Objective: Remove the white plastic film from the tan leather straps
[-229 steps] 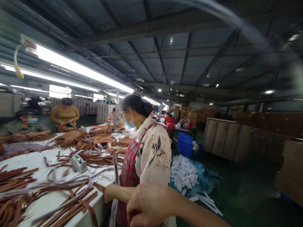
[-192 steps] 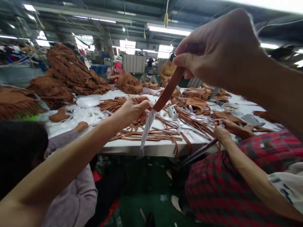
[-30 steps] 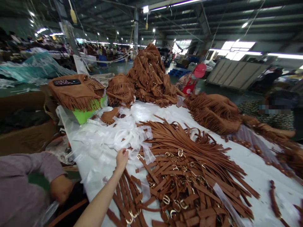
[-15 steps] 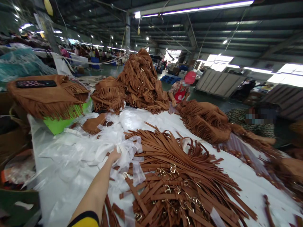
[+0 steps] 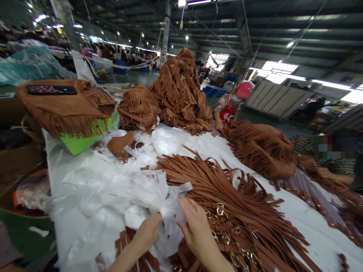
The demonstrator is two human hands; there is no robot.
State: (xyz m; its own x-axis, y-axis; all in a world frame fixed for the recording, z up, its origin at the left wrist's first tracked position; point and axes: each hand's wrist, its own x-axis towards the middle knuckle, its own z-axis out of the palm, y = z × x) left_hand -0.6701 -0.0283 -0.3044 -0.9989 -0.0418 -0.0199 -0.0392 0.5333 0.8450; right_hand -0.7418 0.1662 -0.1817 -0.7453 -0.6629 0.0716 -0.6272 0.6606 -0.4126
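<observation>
Both my hands rest on a heap of white plastic strips (image 5: 136,189) at the near edge of a white-covered table (image 5: 300,211). My left hand (image 5: 147,232) has its fingers curled into the strips. My right hand (image 5: 194,223) lies on them with fingers stretched out, right beside a large pile of brown leather straps (image 5: 235,200) with gold buckles (image 5: 219,209).
Heaps of brown fringed suede bags (image 5: 181,90) stand at the table's far end and right side (image 5: 261,147). A phone (image 5: 51,90) lies on a fringed bag over a green bin (image 5: 82,141) at left. A person in a red cap (image 5: 235,102) and another person (image 5: 334,151) work at the table's right.
My left hand has drawn back toward me along the white strips. My right hand has come into view and landed on them beside the straps.
</observation>
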